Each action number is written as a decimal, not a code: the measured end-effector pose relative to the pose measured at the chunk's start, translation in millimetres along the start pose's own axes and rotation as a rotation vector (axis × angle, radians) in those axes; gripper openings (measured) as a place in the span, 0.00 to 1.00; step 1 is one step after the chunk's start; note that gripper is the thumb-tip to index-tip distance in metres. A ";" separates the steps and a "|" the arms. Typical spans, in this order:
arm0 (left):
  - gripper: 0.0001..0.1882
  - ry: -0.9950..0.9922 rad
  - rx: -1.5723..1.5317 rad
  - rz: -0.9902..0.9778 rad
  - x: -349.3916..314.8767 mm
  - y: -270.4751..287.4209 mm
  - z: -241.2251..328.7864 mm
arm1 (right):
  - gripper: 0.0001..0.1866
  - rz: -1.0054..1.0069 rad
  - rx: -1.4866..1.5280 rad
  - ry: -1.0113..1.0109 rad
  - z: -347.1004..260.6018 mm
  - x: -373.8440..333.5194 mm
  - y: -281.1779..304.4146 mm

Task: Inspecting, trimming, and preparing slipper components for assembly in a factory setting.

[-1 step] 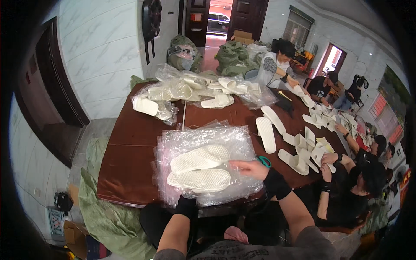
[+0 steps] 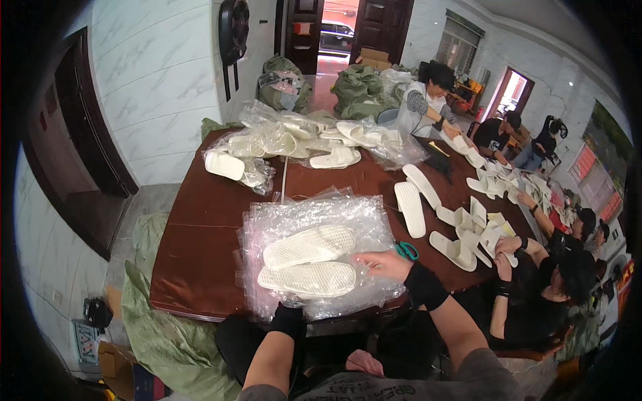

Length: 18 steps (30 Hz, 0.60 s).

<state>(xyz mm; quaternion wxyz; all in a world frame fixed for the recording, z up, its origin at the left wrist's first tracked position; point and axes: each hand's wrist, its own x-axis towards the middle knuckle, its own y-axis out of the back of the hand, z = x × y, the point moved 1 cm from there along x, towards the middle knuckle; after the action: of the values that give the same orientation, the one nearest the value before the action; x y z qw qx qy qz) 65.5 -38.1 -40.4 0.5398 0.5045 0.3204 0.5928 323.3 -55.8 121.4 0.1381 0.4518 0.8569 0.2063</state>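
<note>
Almost nothing's shifted, so no visible progress: white slippers point(image 2: 309, 278) over clear bags point(image 2: 368, 214) left of right hand point(image 2: 391, 266), its grip unclear; left hand hidden, can't tell.

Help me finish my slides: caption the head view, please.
Right hand beside two white slippers lying over clear plastic bags on a brown table.

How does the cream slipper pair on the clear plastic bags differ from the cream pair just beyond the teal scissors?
The first pair lies crosswise on clear plastic bags; the second pair lies more lengthwise on brown tabletop. The first pair looks larger in view than the second pair. Both are cream.
</note>
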 end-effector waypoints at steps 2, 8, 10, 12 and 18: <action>0.28 0.001 -0.006 0.002 -0.7 -1.9 -1.0 | 0.13 -0.028 -0.830 0.118 -15.5 8.8 -12.3; 0.27 0.002 -0.034 -0.002 -6.2 -7.7 -7.5 | 0.05 0.388 -0.739 0.621 -90.6 46.1 -43.9; 0.27 -0.002 -0.053 -0.001 -8.9 -9.1 -8.3 | 0.05 0.403 -0.555 0.529 -105.0 56.9 -47.4; 0.27 -0.005 -0.109 0.017 -8.5 -10.4 -9.7 | 0.05 0.516 -0.054 0.328 -104.8 70.2 -35.6; 0.26 0.068 -0.114 -0.165 -0.7 -20.1 -16.7 | 0.11 0.639 0.495 -0.251 -17.6 73.4 50.4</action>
<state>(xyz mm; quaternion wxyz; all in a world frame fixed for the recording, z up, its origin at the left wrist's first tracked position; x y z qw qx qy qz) 56.0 -31.8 -64.0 0.6034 0.4242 0.3448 0.5805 311.4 26.7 157.2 0.0579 0.7360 0.6739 -0.0300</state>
